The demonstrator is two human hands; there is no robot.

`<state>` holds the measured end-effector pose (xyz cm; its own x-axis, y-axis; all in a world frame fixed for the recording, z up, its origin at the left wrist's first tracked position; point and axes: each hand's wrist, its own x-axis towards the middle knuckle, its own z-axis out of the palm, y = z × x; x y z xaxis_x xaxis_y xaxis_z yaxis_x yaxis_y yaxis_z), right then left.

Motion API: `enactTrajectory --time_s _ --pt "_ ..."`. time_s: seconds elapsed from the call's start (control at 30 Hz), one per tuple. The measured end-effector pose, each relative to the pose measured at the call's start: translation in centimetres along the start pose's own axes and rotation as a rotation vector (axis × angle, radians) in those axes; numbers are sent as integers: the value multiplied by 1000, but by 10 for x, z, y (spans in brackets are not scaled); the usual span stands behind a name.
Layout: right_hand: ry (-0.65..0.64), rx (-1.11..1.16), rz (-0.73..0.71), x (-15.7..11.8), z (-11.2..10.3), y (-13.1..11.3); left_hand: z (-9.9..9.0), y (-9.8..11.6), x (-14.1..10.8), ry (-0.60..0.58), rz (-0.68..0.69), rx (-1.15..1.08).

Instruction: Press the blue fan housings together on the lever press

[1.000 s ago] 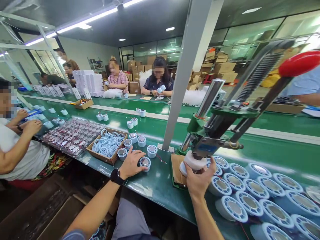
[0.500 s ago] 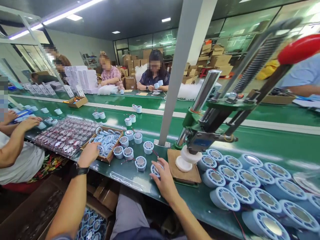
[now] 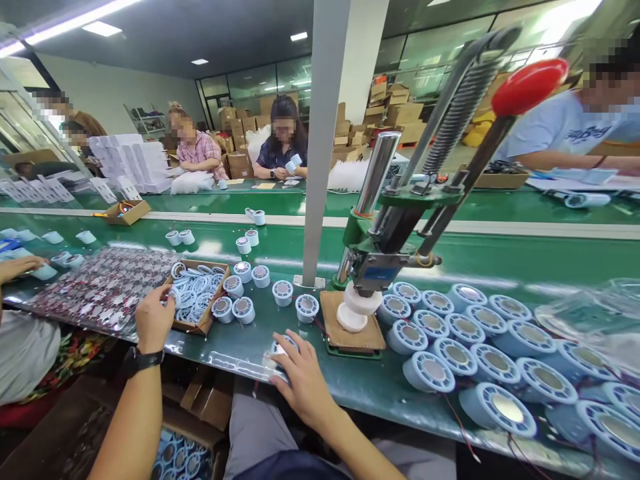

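Note:
My left hand [image 3: 154, 319] is closed in a pinch at the near left edge of a cardboard box [image 3: 206, 325]. Between its fingertips is a light-blue plastic ring [image 3: 175, 295]. Similar slotted rings [image 3: 197, 291] fill the box. Near the front edge of the bench, my right hand [image 3: 303, 380] has its fingers around a light-blue round housing [image 3: 285, 344], partly covered by them. Another housing [image 3: 307, 307] with a silver disc in its top stands just beyond, beside the press. Several more housings [image 3: 243, 309] stand between the box and my right hand.
A hand press [image 3: 377, 267] with a red-knobbed lever and white round pads stands right of centre. Rows of housings [image 3: 460, 357] with trailing wires crowd the right. Flat wired parts [image 3: 105, 287] cover the left. A grey post [image 3: 320, 147] rises behind; co-workers sit across the bench.
The view has turned right. My left hand has come back to the box's edge with a ring. My right hand has left one housing beside the press and taken another nearer the front edge.

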<state>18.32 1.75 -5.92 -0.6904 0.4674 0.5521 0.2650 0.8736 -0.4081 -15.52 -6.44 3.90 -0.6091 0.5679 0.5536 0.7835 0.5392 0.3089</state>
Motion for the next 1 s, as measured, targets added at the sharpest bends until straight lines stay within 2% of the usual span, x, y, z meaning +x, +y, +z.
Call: enactTrajectory --time_s 0.07,0.17,0.23,0.3,0.33,0.4,0.47,0.63,0.8,0.93,1.0 --pt "91 86 67 -22 -13 9 4 27 -25 -11 58 -126" --pt "227 182 170 -40 -28 19 26 87 -81 -212 285 -366" --pt "247 242 221 -44 -36 23 47 124 -116 -402 436 -457" --pt "216 300 257 -46 -42 24 64 147 -138 -470 481 -491" --pt "192 328 266 -46 -44 24 70 151 -143 -467 467 -500" --pt "161 369 279 -48 -48 24 75 151 -146 -460 429 -526" --pt "163 384 308 -50 -49 24 71 143 -144 -504 431 -542" --pt "240 325 365 -48 -38 24 58 135 -145 -660 567 -449" --pt "241 354 349 -51 -31 30 63 142 -150 -571 473 -371" --pt "252 330 364 -54 -29 33 65 139 -147 -627 534 -399" --pt "261 310 381 -54 -28 32 62 142 -148 -609 455 -481"
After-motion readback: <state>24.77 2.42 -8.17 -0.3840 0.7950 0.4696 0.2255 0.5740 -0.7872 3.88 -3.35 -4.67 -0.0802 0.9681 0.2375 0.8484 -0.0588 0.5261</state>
